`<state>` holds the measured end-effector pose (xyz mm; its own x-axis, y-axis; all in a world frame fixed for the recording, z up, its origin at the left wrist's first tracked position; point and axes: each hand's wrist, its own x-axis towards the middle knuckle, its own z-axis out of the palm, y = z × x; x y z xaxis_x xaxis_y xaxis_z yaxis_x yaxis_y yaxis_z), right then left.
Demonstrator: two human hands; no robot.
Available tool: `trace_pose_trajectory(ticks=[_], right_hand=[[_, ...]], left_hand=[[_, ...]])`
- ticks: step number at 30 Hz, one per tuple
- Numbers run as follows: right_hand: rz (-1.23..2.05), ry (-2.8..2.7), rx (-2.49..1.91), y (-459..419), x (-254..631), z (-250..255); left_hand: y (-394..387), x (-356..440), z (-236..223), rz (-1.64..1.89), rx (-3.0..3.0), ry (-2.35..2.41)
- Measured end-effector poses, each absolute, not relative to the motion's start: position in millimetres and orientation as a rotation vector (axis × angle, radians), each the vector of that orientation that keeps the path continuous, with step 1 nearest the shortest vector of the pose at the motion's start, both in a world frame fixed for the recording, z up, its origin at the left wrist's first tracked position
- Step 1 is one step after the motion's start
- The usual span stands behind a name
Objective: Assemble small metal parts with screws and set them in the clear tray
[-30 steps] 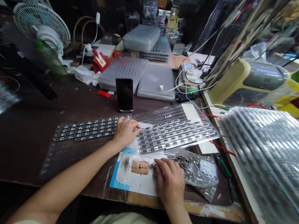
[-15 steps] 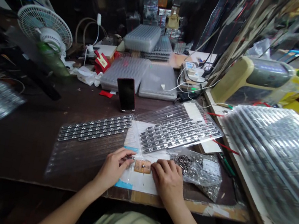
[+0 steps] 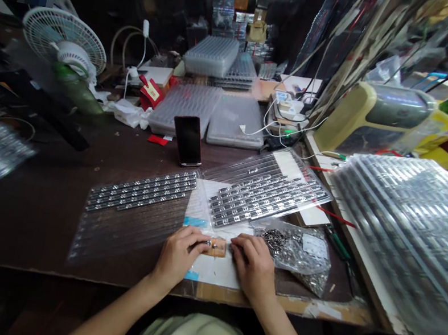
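A small tan block (image 3: 217, 246) lies on a white sheet (image 3: 214, 270) near the table's front edge. My left hand (image 3: 180, 253) is curled at its left side, pinching a tiny metal part against it. My right hand (image 3: 252, 264) rests at the block's right side with fingers bent, touching it. Just beyond are a clear tray (image 3: 267, 195) filled with small metal parts and a second tray (image 3: 139, 193) to the left. A clear bag of loose metal parts (image 3: 298, 253) lies by my right hand.
A phone (image 3: 187, 140) leans upright behind the trays. Stacked clear trays (image 3: 413, 224) rise at the right, more (image 3: 213, 56) at the back. A white fan (image 3: 64, 44) stands at the back left, with cables and a power strip (image 3: 288, 109) behind.
My left hand came back from the left tray to the tan block with a small part. My right hand stayed by the block, shifting slightly left.
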<state>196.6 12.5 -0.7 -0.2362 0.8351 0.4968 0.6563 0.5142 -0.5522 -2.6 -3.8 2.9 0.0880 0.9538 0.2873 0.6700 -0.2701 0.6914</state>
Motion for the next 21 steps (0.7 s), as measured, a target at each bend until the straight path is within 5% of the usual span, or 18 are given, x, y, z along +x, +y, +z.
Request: trace_pose_trajectory(ticks=[21], right_hand=[[0.417,-1.932,-1.285,9,192,2]], left_hand=[[-5,9,7,0.963,2.065,1.571]])
